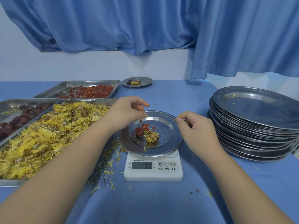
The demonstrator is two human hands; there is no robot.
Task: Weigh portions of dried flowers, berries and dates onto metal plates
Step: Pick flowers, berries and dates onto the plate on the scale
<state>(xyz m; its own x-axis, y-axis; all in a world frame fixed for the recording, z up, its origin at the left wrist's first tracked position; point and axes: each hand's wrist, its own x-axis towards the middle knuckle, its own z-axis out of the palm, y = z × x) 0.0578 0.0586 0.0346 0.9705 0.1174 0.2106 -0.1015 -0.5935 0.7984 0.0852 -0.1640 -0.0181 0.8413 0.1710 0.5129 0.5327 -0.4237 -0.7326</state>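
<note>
A round metal plate (pixel 168 126) rests on a white digital scale (pixel 153 168). On the plate lie a red date (pixel 139 132), a few red berries (pixel 146 126) and a dried yellow flower (pixel 151 135). My left hand (pixel 124 113) hovers over the plate's far left rim, fingers pinched loosely, with a small bit dropping just below the fingertips. My right hand (pixel 195 126) is at the plate's right rim, thumb and forefinger pinched together; I cannot see anything in them.
At left are three trays: dried yellow flowers (pixel 48 135), dates (pixel 17 117) and red berries (pixel 90 92). A filled small plate (pixel 137 81) sits at the back. A tall stack of metal plates (pixel 254 123) stands at right. Loose petals litter the blue table.
</note>
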